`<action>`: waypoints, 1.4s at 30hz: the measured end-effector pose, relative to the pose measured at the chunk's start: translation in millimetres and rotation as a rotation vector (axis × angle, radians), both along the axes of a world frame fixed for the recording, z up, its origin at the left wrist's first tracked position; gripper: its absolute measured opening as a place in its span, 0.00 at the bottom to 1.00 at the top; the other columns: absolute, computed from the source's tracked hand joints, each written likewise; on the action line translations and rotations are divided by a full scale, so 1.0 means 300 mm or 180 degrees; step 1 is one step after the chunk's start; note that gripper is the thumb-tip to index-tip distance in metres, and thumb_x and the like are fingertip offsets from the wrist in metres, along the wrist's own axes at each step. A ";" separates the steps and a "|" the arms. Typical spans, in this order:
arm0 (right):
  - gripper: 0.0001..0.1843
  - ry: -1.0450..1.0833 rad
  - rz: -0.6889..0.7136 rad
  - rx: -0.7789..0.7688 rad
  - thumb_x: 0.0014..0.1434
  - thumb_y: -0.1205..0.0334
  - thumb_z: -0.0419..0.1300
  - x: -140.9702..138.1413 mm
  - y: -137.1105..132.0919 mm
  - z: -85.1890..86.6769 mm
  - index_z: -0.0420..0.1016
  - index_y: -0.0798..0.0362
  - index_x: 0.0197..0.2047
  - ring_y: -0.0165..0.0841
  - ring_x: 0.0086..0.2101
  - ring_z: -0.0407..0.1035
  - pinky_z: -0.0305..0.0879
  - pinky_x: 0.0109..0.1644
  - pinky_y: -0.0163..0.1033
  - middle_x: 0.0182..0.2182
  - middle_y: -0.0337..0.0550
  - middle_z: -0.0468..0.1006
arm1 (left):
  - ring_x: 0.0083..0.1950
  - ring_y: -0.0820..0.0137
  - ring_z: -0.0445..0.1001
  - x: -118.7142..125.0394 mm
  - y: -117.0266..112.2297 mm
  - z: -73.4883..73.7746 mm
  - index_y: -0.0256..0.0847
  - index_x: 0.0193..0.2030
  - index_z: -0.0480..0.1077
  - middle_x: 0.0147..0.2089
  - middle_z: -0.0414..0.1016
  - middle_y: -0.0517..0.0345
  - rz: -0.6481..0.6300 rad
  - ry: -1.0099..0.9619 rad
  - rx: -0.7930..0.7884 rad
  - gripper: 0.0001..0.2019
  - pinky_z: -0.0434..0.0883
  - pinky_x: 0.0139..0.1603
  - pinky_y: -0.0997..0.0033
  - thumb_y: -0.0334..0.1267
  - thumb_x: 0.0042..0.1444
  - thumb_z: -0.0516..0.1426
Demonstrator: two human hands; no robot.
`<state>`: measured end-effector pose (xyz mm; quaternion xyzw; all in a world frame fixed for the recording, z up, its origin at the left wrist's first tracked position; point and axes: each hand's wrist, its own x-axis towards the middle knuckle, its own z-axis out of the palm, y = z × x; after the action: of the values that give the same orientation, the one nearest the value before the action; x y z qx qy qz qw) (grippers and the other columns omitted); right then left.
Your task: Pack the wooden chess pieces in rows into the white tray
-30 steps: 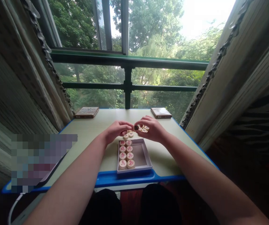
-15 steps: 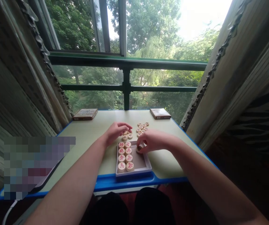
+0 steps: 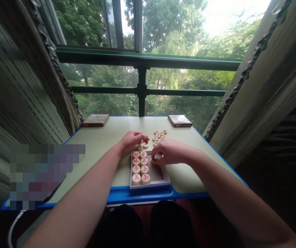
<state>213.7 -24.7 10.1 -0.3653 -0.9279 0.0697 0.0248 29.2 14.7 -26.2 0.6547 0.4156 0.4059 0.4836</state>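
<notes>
A shallow white box (image 3: 158, 175) lies near the front of the table. Its left side holds two columns of round wooden Chinese chess pieces (image 3: 136, 169) with red characters. My right hand (image 3: 165, 151) reaches over the back of the box, thumb and fingers closed on a dark-lettered Chinese chess piece (image 3: 154, 160) that they partly hide. Just behind the box, my left hand (image 3: 134, 141) hovers with fingers stretched over a few loose pieces (image 3: 139, 147). Whether its fingertips touch them I cannot tell. More dark-lettered pieces (image 3: 160, 135) lie beyond my right hand.
Two flat boxes rest at the table's far corners, one left (image 3: 95, 120) and one right (image 3: 180, 121). A blurred-out device (image 3: 47, 175) with a white cable (image 3: 13, 224) lies at the left. Blue edging (image 3: 189, 195) borders the table. A green railing (image 3: 148, 60) stands behind.
My right hand has brought the piece slightly further toward the inside of the box, beside the red columns. My left hand remains over the loose pieces. The whole view has shifted slightly.
</notes>
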 end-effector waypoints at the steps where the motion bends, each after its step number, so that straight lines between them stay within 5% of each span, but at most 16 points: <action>1: 0.09 -0.0008 -0.0029 0.0009 0.46 0.62 0.61 0.002 0.004 0.000 0.79 0.49 0.32 0.27 0.23 0.63 0.52 0.25 0.32 0.24 0.38 0.76 | 0.24 0.76 0.59 0.001 0.001 -0.003 0.33 0.27 0.75 0.26 0.75 0.51 -0.0014 0.0007 -0.0006 0.14 0.58 0.26 0.72 0.43 0.43 0.56; 21: 0.08 0.0147 -0.0073 0.0194 0.45 0.61 0.63 0.025 0.028 0.005 0.79 0.50 0.32 0.27 0.23 0.61 0.52 0.26 0.32 0.24 0.38 0.74 | 0.24 0.75 0.60 0.012 0.001 0.002 0.33 0.28 0.76 0.26 0.75 0.52 -0.0088 0.0045 -0.0008 0.14 0.60 0.26 0.73 0.43 0.43 0.56; 24: 0.07 0.0139 -0.0008 0.0149 0.45 0.62 0.63 0.019 0.028 0.006 0.78 0.51 0.31 0.28 0.24 0.62 0.53 0.27 0.32 0.24 0.39 0.74 | 0.24 0.75 0.61 0.010 0.011 -0.005 0.33 0.27 0.75 0.27 0.75 0.51 0.0133 0.0077 0.0005 0.14 0.61 0.27 0.72 0.43 0.43 0.56; 28: 0.08 0.0450 0.0112 0.0289 0.51 0.60 0.60 0.016 0.051 0.001 0.77 0.54 0.29 0.28 0.26 0.63 0.55 0.30 0.32 0.27 0.42 0.74 | 0.30 0.68 0.69 -0.019 0.052 -0.034 0.36 0.32 0.76 0.31 0.76 0.51 0.1004 0.0661 0.0414 0.13 0.66 0.35 0.68 0.41 0.44 0.54; 30: 0.08 0.0685 -0.0073 0.0484 0.53 0.62 0.57 0.019 0.076 -0.015 0.77 0.55 0.30 0.27 0.26 0.63 0.55 0.30 0.32 0.28 0.42 0.74 | 0.38 0.64 0.71 -0.037 0.075 -0.054 0.39 0.37 0.76 0.37 0.77 0.51 0.1212 0.1199 0.0833 0.14 0.66 0.43 0.65 0.37 0.42 0.55; 34: 0.08 0.0935 -0.0557 0.0691 0.54 0.64 0.57 0.029 0.133 -0.066 0.77 0.54 0.34 0.26 0.25 0.62 0.54 0.29 0.32 0.29 0.42 0.74 | 0.52 0.61 0.67 -0.047 0.094 -0.082 0.41 0.40 0.77 0.49 0.75 0.54 0.0889 0.1818 0.1072 0.15 0.61 0.55 0.66 0.37 0.46 0.54; 42: 0.11 0.1332 -0.1252 0.0923 0.55 0.62 0.54 0.069 0.191 -0.083 0.78 0.54 0.35 0.29 0.27 0.65 0.56 0.30 0.33 0.28 0.43 0.75 | 0.47 0.61 0.69 -0.033 0.070 -0.075 0.44 0.30 0.77 0.36 0.78 0.54 0.0606 0.1533 0.0833 0.13 0.64 0.45 0.71 0.48 0.47 0.56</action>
<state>234.3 32.6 -14.8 -0.5080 -0.8146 0.0043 0.2799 19.2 35.6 -48.9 0.7471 0.5222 0.3325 0.2422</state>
